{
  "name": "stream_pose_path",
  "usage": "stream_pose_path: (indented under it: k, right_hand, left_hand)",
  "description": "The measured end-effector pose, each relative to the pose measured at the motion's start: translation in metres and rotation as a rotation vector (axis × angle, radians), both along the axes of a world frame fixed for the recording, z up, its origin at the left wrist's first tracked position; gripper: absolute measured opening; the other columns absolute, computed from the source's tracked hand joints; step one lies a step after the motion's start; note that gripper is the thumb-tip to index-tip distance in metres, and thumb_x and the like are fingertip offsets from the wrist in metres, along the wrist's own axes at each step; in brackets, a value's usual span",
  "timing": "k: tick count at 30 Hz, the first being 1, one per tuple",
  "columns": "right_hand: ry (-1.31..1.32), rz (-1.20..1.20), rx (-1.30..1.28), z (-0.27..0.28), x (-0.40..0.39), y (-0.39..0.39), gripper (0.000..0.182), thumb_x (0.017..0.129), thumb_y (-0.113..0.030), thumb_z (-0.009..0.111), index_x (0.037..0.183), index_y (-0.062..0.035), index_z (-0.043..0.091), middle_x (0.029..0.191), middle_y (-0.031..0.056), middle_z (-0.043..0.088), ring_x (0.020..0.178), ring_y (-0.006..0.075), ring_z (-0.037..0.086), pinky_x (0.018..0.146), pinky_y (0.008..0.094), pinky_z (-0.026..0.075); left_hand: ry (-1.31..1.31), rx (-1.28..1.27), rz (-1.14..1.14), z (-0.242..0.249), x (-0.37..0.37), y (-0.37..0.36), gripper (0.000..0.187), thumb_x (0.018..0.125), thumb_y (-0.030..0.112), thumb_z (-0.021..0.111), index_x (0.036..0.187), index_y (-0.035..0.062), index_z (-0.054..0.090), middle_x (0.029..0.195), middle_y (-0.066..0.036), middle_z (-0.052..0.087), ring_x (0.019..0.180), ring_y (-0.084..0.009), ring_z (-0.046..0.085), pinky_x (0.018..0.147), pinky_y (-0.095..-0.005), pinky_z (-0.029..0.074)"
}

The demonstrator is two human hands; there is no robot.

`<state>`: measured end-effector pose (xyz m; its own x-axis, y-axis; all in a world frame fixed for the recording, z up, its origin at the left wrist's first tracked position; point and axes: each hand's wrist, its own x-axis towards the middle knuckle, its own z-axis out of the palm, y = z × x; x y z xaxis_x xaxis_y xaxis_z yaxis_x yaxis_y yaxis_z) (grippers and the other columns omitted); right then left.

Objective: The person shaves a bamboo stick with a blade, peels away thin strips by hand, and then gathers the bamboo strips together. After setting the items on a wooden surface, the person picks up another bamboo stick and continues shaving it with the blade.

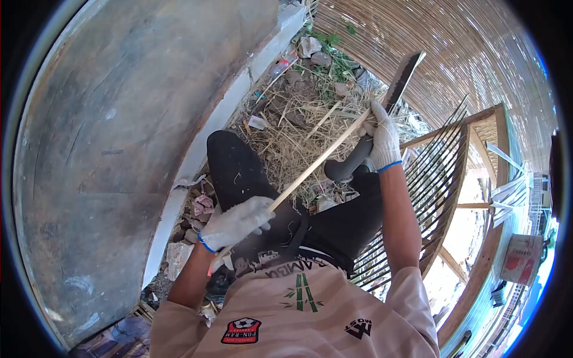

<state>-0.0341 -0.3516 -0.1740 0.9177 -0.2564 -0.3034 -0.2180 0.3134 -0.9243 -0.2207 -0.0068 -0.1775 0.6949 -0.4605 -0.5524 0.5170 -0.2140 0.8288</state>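
Observation:
A long pale bamboo strip (319,161) runs slantwise across my lap. My left hand (240,224), in a white glove with a blue cuff, is closed round its lower part. The gloved right hand (384,138) grips the dark curved handle of a machete (406,77), whose blade points up and away. The strip's far end lies against the fingers of that hand, beside the base of the blade. Part of the handle is hidden by the glove.
Straw and shavings (292,137) cover the ground in front, with stones and litter. A large grey panel (119,119) stands at left. On the right are a slatted bamboo frame (439,179), a woven bamboo screen (465,53) and a white-and-red container (521,259).

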Motion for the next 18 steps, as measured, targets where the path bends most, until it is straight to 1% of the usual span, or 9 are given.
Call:
stream_pose_path:
  k: [1,4,6,7,9,10,12,14,18]
  right_hand:
    - [0.017,-0.003,-0.034,0.003,0.003,-0.003,0.030,0.101,-0.034,0.071,0.104,-0.0038,0.071,0.075,0.0039,0.061,0.056,0.0149,0.057,0.051,0.0300,0.048]
    - [0.017,-0.019,-0.203,0.011,0.002,-0.002,0.033,0.106,-0.038,0.064,0.108,-0.0059,0.070,0.069,-0.0004,0.055,0.052,0.0110,0.051,0.049,0.0272,0.045]
    - [0.024,0.115,-0.636,0.022,-0.016,0.003,0.042,0.108,-0.044,0.059,0.119,-0.0041,0.065,0.070,0.0002,0.054,0.054,0.0107,0.052,0.049,0.0274,0.044]
    - [0.049,0.201,-0.694,0.019,-0.025,0.003,0.057,0.108,-0.045,0.054,0.139,0.0029,0.054,0.086,0.0102,0.068,0.071,0.0201,0.067,0.064,0.0358,0.056]
    - [-0.440,0.241,-1.182,-0.017,-0.043,-0.003,0.064,0.110,-0.039,0.049,0.162,-0.0046,0.034,0.130,0.0288,0.068,0.115,0.0424,0.070,0.102,0.0477,0.050]
    - [-0.247,0.375,-1.088,0.012,-0.066,0.015,0.061,0.110,-0.036,0.048,0.162,-0.0064,0.036,0.125,0.0309,0.069,0.108,0.0429,0.072,0.095,0.0463,0.053]
    - [-0.186,0.569,-1.027,0.026,-0.093,0.029,0.058,0.107,-0.027,0.049,0.161,-0.0095,0.037,0.115,0.0280,0.071,0.095,0.0435,0.073,0.085,0.0457,0.056]
    - [-0.443,0.706,-1.114,0.011,-0.110,0.032,0.058,0.104,-0.027,0.054,0.159,-0.0150,0.040,0.094,0.0228,0.070,0.087,0.0429,0.071,0.078,0.0494,0.057]
    - [-0.264,0.977,-1.374,0.034,-0.128,0.055,0.055,0.105,-0.034,0.058,0.156,-0.0185,0.046,0.085,0.0196,0.067,0.078,0.0384,0.070,0.070,0.0489,0.056]
  left_hand:
    - [0.097,-0.026,-0.061,-0.002,0.001,-0.002,0.042,0.109,0.033,0.054,0.138,0.0032,0.058,0.111,-0.009,0.068,0.089,-0.0170,0.067,0.081,-0.0334,0.056]
    - [-0.055,0.046,0.010,-0.015,0.001,-0.030,0.037,0.109,0.029,0.053,0.130,0.0014,0.064,0.093,-0.010,0.069,0.079,-0.0180,0.066,0.073,-0.0348,0.052]
    - [-0.282,0.179,0.042,0.001,0.006,-0.049,0.033,0.108,0.026,0.053,0.123,-0.0003,0.067,0.080,-0.014,0.066,0.074,-0.0212,0.066,0.069,-0.0366,0.050]
    - [-0.335,0.197,0.088,0.005,0.010,-0.055,0.032,0.108,0.024,0.053,0.124,-0.0007,0.066,0.078,-0.018,0.064,0.071,-0.0247,0.066,0.068,-0.0381,0.050]
    - [-0.388,0.211,0.149,0.007,0.015,-0.065,0.031,0.107,0.022,0.053,0.124,-0.0011,0.065,0.076,-0.021,0.063,0.069,-0.0282,0.066,0.066,-0.0395,0.050]
    - [-0.405,0.231,0.158,0.005,0.018,-0.069,0.030,0.107,0.020,0.052,0.124,-0.0012,0.064,0.077,-0.023,0.064,0.069,-0.0335,0.067,0.066,-0.0427,0.050]
    - [-0.424,0.249,0.166,0.001,0.023,-0.077,0.029,0.106,0.019,0.052,0.123,-0.0014,0.064,0.077,-0.026,0.065,0.070,-0.0388,0.068,0.066,-0.0459,0.050]
    - [-0.524,0.267,0.204,-0.005,0.025,-0.082,0.028,0.104,0.015,0.052,0.123,-0.0021,0.062,0.080,-0.031,0.065,0.077,-0.0473,0.068,0.068,-0.0528,0.051]
    - [-0.513,0.356,0.132,-0.010,0.030,-0.086,0.027,0.105,0.017,0.051,0.123,-0.0012,0.062,0.088,-0.032,0.066,0.085,-0.0502,0.067,0.072,-0.0530,0.050]
